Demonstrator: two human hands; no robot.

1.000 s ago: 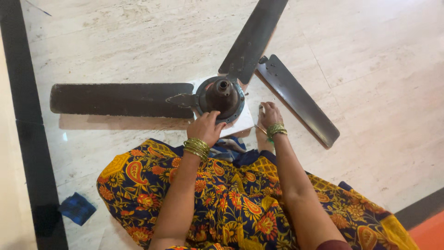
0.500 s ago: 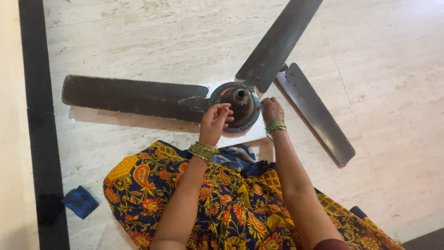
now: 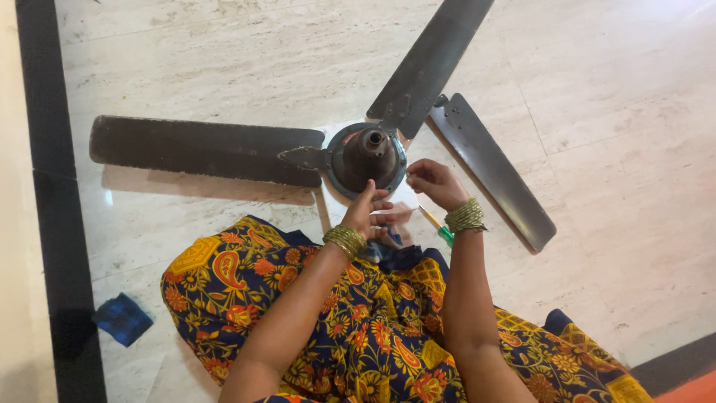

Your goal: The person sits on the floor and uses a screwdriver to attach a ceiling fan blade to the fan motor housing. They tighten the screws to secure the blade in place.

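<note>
Left hand (image 3: 369, 213), fingers open, rests against the near rim of the dark ceiling-fan motor hub (image 3: 367, 157); right hand (image 3: 435, 183), fingers pinched closed at the hub's right edge, grip contents indiscernible. A green-handled screwdriver (image 3: 436, 225) lies below it. The fan rests on a pale marble floor (image 3: 611, 149) with a black border strip (image 3: 52, 224); a blue cloth (image 3: 121, 319) lies apart.

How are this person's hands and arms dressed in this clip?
Both arms are bare, no sleeves in view. The left hand and the right hand are ungloved. Each wrist carries a stack of thin gold-coloured bangles, the right stack looking slightly greenish.
</note>
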